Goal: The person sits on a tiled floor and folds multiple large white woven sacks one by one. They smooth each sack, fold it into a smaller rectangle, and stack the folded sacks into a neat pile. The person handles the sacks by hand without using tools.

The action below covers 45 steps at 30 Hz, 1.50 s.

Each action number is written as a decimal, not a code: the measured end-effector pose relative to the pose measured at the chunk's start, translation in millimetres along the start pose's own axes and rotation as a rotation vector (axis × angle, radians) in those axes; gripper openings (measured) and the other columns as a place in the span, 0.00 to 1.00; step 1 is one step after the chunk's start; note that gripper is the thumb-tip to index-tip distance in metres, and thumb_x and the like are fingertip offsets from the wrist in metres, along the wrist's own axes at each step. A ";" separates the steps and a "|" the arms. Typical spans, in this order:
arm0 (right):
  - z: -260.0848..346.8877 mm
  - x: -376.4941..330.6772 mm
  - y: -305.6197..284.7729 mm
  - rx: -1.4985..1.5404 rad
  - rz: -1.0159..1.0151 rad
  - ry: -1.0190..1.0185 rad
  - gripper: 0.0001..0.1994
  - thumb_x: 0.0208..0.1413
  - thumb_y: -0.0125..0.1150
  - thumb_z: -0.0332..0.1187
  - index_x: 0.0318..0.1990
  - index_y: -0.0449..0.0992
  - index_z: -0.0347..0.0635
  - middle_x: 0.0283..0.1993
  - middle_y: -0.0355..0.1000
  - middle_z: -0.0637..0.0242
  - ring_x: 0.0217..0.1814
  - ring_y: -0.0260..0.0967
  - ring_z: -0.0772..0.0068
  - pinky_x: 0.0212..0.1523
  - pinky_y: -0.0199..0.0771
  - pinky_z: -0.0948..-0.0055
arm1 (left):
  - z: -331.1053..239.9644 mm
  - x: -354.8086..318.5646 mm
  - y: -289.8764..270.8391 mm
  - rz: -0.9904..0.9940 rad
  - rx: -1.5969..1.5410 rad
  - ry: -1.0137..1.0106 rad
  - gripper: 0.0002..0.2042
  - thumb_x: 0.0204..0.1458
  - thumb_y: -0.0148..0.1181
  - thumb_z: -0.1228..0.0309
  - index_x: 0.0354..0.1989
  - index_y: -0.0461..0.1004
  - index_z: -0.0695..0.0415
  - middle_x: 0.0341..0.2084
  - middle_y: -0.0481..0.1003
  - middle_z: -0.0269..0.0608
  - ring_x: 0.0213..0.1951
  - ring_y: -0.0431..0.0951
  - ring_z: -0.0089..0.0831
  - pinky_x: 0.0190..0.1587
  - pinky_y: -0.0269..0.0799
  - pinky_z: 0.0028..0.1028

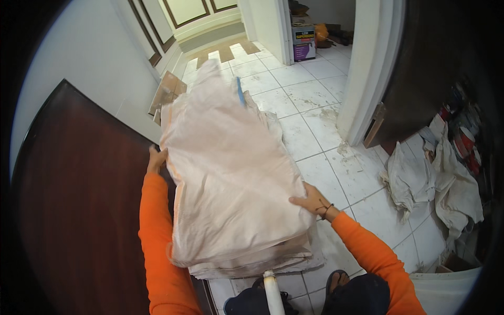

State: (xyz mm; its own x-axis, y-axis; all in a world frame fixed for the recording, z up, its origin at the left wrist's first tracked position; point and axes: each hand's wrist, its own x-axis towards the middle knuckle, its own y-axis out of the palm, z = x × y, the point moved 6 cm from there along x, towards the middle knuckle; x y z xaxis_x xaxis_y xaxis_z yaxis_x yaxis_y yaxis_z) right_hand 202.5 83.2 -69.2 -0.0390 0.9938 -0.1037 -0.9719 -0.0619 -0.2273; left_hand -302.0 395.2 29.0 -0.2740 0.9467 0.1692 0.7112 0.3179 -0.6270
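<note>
Sack stack (pixel 231 173) lengthwise away from body, left hand (pixel 156 159) gripping its left edge, right hand (pixel 310 202) spread flat on right edge.

I see a white tiled floor (pixel 315 100), smeared with dust and grey stains. On the left stands a dark reddish-brown door (pixel 73 210) against a pale wall (pixel 68 58). At the right, crumpled white cloths (pixel 430 178) lie heaped near a white door frame (pixel 367 68). Far ahead, a cardboard box (pixel 304 42) sits in a doorway.
</note>
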 end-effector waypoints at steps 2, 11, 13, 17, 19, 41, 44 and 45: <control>-13.8 -9.6 8.1 -0.126 -0.156 0.014 0.41 0.50 0.70 0.43 0.65 0.58 0.28 0.62 0.66 0.44 0.61 0.68 0.52 0.62 0.66 0.64 | -22.0 -42.0 20.6 0.184 -0.178 -0.238 0.32 0.59 0.55 0.65 0.68 0.52 0.65 0.60 0.66 0.62 0.57 0.73 0.42 0.57 0.68 0.32; 8.3 -40.1 63.4 -0.314 -0.066 -0.217 0.59 0.48 0.70 0.49 0.72 0.29 0.32 0.71 0.45 0.32 0.73 0.49 0.40 0.71 0.54 0.58 | -111.2 -134.9 87.5 0.444 0.295 0.678 0.36 0.57 0.59 0.52 0.72 0.53 0.47 0.69 0.48 0.67 0.68 0.51 0.62 0.68 0.52 0.47; 22.3 -60.0 74.4 -0.343 -0.049 -0.192 0.59 0.48 0.70 0.51 0.73 0.30 0.34 0.72 0.40 0.32 0.73 0.49 0.37 0.71 0.54 0.57 | -131.7 -122.5 103.6 0.351 0.237 0.672 0.39 0.56 0.57 0.46 0.73 0.50 0.45 0.70 0.44 0.66 0.70 0.45 0.65 0.69 0.47 0.50; 6.5 -84.2 79.7 -0.420 0.049 -0.094 0.57 0.47 0.70 0.51 0.74 0.34 0.41 0.72 0.45 0.32 0.71 0.51 0.36 0.70 0.56 0.54 | -156.1 -105.5 175.3 0.336 0.382 0.452 0.47 0.48 0.54 0.32 0.74 0.45 0.37 0.73 0.37 0.60 0.71 0.34 0.68 0.66 0.36 0.69; -12.8 -90.0 81.0 -0.411 0.219 -0.078 0.54 0.49 0.69 0.48 0.75 0.36 0.48 0.66 0.57 0.34 0.65 0.59 0.35 0.67 0.60 0.53 | -141.0 -103.8 201.4 0.325 0.470 0.332 0.52 0.42 0.57 0.29 0.74 0.42 0.34 0.74 0.35 0.54 0.71 0.30 0.70 0.62 0.32 0.75; -132.9 -235.9 -306.5 -1.224 -0.838 0.735 0.34 0.47 0.65 0.34 0.65 0.63 0.48 0.53 0.67 0.46 0.57 0.65 0.45 0.58 0.65 0.52 | -103.3 -127.5 206.6 0.182 -0.001 0.793 0.21 0.56 0.59 0.70 0.57 0.70 0.65 0.55 0.70 0.56 0.58 0.68 0.50 0.63 0.60 0.40; -153.9 -239.8 -346.0 -1.027 -0.751 0.813 0.27 0.49 0.61 0.34 0.60 0.70 0.51 0.52 0.69 0.47 0.54 0.69 0.46 0.55 0.69 0.52 | -176.3 -193.1 209.6 0.190 -0.121 0.910 0.18 0.55 0.59 0.75 0.55 0.71 0.65 0.54 0.72 0.53 0.57 0.69 0.48 0.62 0.61 0.39; -163.8 -239.8 -351.3 -0.897 -0.739 0.803 0.24 0.50 0.60 0.34 0.58 0.73 0.52 0.52 0.70 0.47 0.53 0.70 0.47 0.53 0.71 0.52 | -195.2 -214.3 212.8 0.207 -0.140 0.951 0.18 0.55 0.59 0.76 0.55 0.71 0.65 0.53 0.72 0.52 0.57 0.70 0.47 0.62 0.61 0.38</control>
State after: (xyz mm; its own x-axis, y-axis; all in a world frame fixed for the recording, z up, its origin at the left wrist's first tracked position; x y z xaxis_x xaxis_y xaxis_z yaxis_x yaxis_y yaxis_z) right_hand 591.4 -148.4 -123.1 0.8438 0.5188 -0.1376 -0.2220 0.1040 -0.9695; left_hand 34.4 270.1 7.8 0.4560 0.6120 0.6462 0.7738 0.0861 -0.6276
